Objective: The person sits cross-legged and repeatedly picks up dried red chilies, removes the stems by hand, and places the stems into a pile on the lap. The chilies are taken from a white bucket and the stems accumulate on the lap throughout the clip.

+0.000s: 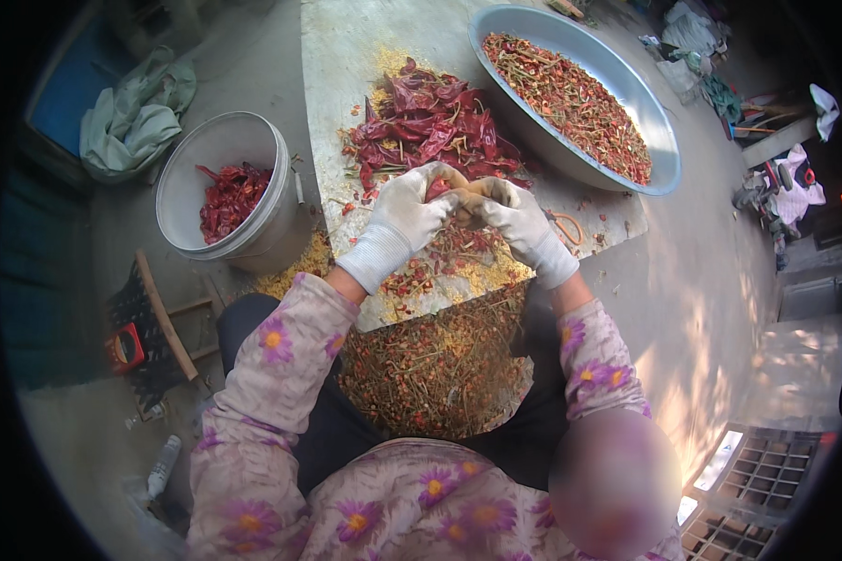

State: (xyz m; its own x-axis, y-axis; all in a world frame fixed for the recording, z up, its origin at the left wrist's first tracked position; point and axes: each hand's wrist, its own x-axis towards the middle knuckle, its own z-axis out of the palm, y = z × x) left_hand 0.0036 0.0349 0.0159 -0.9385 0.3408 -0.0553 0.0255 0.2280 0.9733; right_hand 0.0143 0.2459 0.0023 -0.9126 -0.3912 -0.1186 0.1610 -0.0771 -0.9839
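Observation:
Both hands wear whitish knit work gloves with soiled fingertips, and they meet above a low board (pixel 337 42). In my left hand (pixel 408 210) is a dried red chili pepper (pixel 436 188), partly hidden by the fingers. My right hand (pixel 516 216) has its fingers curled in against the left fingertips at the same pepper. Just beyond the hands lies a heap of dark red dried chilies (pixel 428 126). Chili scraps (pixel 410 277) and yellow seeds (pixel 488 272) are strewn over the board below the hands.
A white bucket (pixel 172 189) with red chili pieces (pixel 235 200) stands left. At upper right, a wide metal basin (pixel 554 144) holds stems and scraps (pixel 568 98). Orange-handled scissors (pixel 568 228) lie beside my right hand. Between my legs is a pile of stems (pixel 435 372).

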